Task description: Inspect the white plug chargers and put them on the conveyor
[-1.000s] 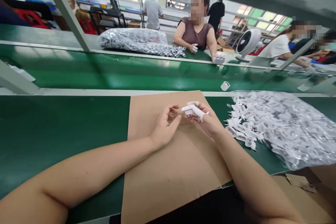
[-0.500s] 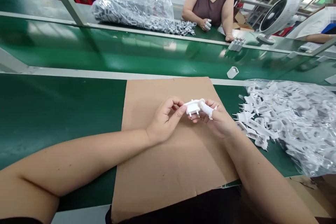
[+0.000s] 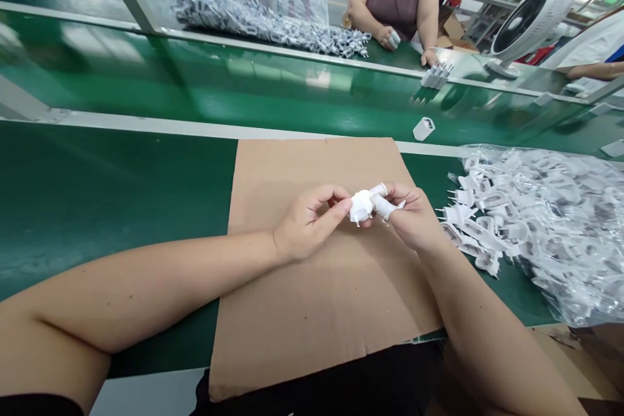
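Over a sheet of brown cardboard (image 3: pixel 302 312) I hold a small white plug piece (image 3: pixel 361 207) with metal pins pointing down. My left hand (image 3: pixel 314 221) pinches its left side between thumb and fingertips. On the other side, my right hand (image 3: pixel 407 211) grips it with a thumb and finger that wear white finger covers (image 3: pixel 385 207). The fingers hide part of the piece. To the right of my right hand lies a heap of similar white plug pieces (image 3: pixel 480 221), partly inside a clear plastic bag (image 3: pixel 575 234).
Beyond the cardboard, a white housing (image 3: pixel 424 129) rests on the green conveyor (image 3: pixel 273 94). Several plugs stand grouped (image 3: pixel 437 75) on its far side. Across it are a bag of grey-white parts (image 3: pixel 253 13), a seated person (image 3: pixel 397 3) and a white fan (image 3: pixel 533 23).
The plug piece has been turned in my fingers, so its broad face now shows less side-on. The white housing has shifted slightly left in view.
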The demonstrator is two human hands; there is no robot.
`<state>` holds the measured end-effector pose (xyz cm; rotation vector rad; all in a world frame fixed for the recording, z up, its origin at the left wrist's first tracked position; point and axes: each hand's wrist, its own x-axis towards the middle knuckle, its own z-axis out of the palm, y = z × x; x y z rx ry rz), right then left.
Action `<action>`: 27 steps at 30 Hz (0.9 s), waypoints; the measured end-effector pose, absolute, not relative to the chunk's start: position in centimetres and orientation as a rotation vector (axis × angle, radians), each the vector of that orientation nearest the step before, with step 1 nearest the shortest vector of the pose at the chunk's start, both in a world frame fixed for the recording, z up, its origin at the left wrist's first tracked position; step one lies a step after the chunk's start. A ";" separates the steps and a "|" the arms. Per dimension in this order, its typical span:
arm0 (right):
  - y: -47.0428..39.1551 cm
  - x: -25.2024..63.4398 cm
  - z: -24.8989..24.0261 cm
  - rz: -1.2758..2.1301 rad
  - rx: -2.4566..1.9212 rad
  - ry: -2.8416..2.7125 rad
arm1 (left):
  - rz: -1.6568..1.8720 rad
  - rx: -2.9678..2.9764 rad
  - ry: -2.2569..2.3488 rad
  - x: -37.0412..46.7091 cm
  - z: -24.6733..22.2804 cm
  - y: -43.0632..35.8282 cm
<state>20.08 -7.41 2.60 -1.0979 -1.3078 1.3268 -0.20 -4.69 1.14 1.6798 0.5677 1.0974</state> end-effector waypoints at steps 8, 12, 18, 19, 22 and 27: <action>-7.9 19.9 3.1 1.380 -1.112 -1.375 | 1.011 1.498 0.504 0.0 1.4 -4.9; -8.0 19.8 2.8 1.400 -1.132 -1.351 | 0.975 1.414 0.529 0.1 1.4 -4.7; -7.8 19.5 2.6 1.436 -1.105 -1.326 | 0.971 1.432 0.519 -0.2 1.5 -4.7; -7.8 19.5 2.7 1.437 -1.102 -1.319 | 0.966 1.428 0.499 -0.2 1.5 -4.8; -7.5 19.3 2.7 1.428 -1.117 -1.283 | 0.962 1.400 0.515 -0.1 1.2 -4.7; -7.1 18.3 2.1 1.428 -1.155 -1.130 | 0.992 1.390 0.795 0.1 0.3 -3.8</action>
